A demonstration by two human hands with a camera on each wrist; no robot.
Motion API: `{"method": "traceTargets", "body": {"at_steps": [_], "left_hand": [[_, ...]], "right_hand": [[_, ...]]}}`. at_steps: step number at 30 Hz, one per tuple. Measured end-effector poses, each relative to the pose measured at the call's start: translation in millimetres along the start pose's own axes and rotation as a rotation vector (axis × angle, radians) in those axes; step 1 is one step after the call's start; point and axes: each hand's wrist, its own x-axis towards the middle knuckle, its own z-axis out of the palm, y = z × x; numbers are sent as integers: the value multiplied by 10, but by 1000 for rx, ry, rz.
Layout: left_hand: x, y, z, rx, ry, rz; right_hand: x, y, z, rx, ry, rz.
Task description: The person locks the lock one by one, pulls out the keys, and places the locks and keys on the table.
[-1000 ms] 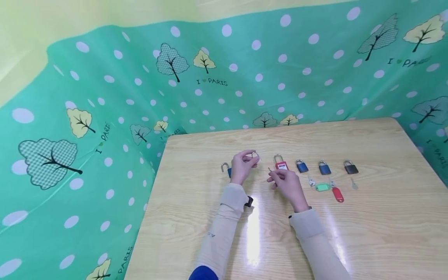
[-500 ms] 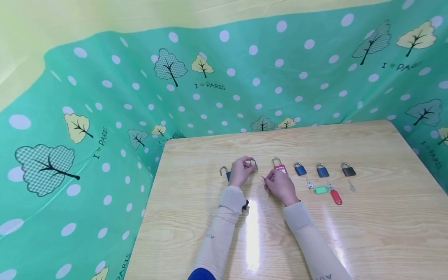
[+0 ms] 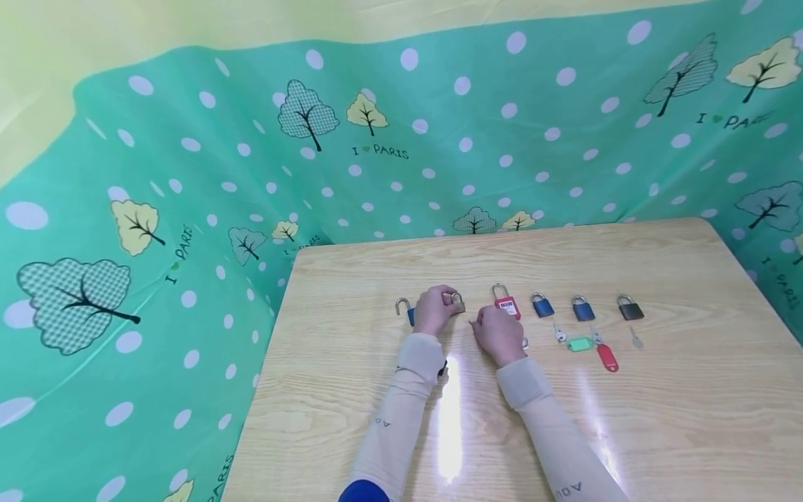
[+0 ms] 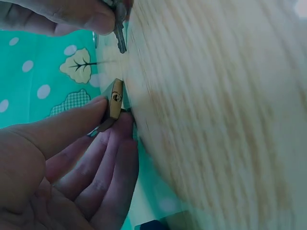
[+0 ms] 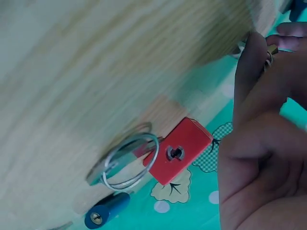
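My left hand (image 3: 433,312) pinches a small padlock (image 4: 115,98) between thumb and fingers. Its brass underside, with the keyhole, shows in the left wrist view. A metal key (image 4: 120,39) is pinched in my right hand (image 3: 498,335), its blade pointing toward that padlock with a gap between them. Just behind my right hand lies a red padlock (image 3: 507,307), whose keyhole face shows in the right wrist view. A wire ring (image 5: 130,163) appears in front of it there. Partly hidden by my left hand is a blue padlock (image 3: 410,316) with its shackle open.
Right of the red padlock lie two blue padlocks (image 3: 542,307) and a black padlock (image 3: 631,311). In front of them are keys, one with a green tag (image 3: 580,344), one with a red tag (image 3: 607,358), and a bare key (image 3: 636,339). A patterned curtain encloses the wooden table (image 3: 690,418).
My right hand has shifted left and toward me with the key, nearer my left hand. The red padlock shows more fully. The padlock in my left hand has tipped slightly, and the head view has shifted.
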Motion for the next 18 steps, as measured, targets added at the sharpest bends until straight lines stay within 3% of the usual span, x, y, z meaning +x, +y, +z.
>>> {"method": "traceTargets", "body": {"at_steps": [7, 18], "left_hand": [[-22, 46, -25, 105, 32, 12], [5, 33, 21, 108, 20, -29]], "right_hand": [[18, -30, 3, -44, 14, -2], [30, -11, 50, 1, 28, 2]]}}
